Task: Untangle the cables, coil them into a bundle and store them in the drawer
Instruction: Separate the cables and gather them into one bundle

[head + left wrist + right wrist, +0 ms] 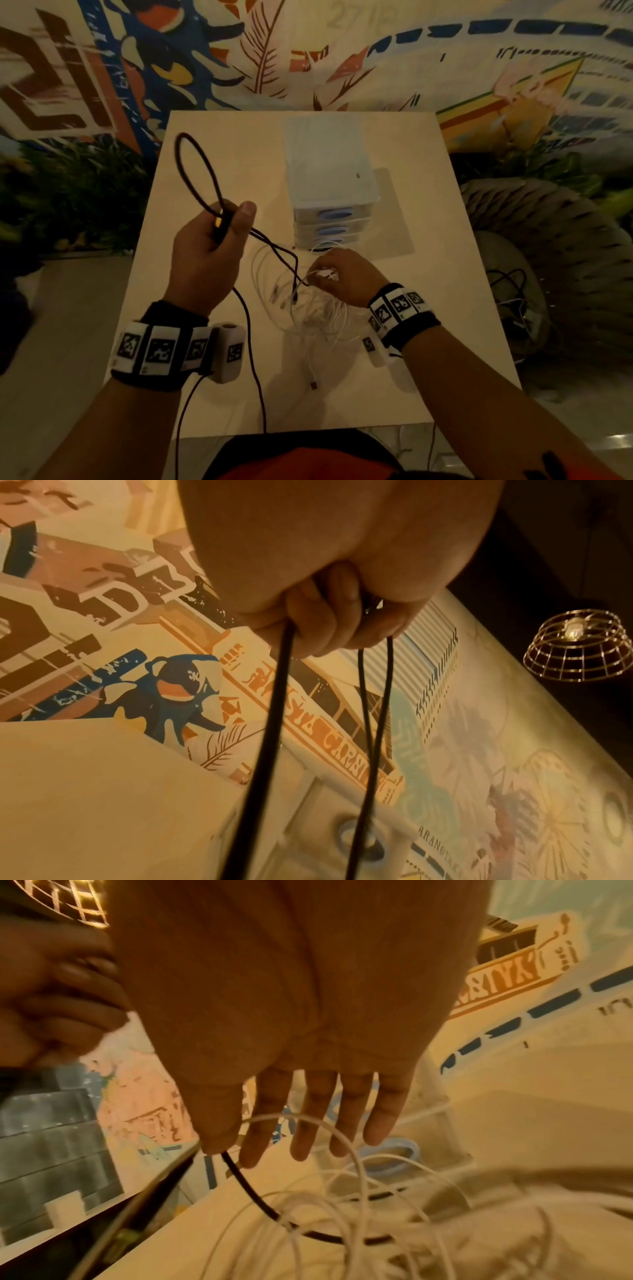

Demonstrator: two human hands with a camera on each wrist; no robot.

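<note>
Painted murals are filling the wall behind the pale table (394,359), where a small stack of drawers (330,192) is standing at the far side, all its fronts looking closed. I am holding my left hand (209,253) raised above the table with its grip curled tight round the black cable (197,171), a loop standing up and away from my fist and the rest trailing down and to the right. That strand is running straight into the white cable tangle (308,308) lying on the table in front of the drawers, and my right hand (342,277) is resting on that heap, its grip pinching the black strand between thumb and forefinger while the other fingers (349,1123) are hanging straight (the nearer hand for the knot, I judge). The black line's long axis is slanting from upper left to lower right, so freeing it probably means drawing it leftward.
</note>
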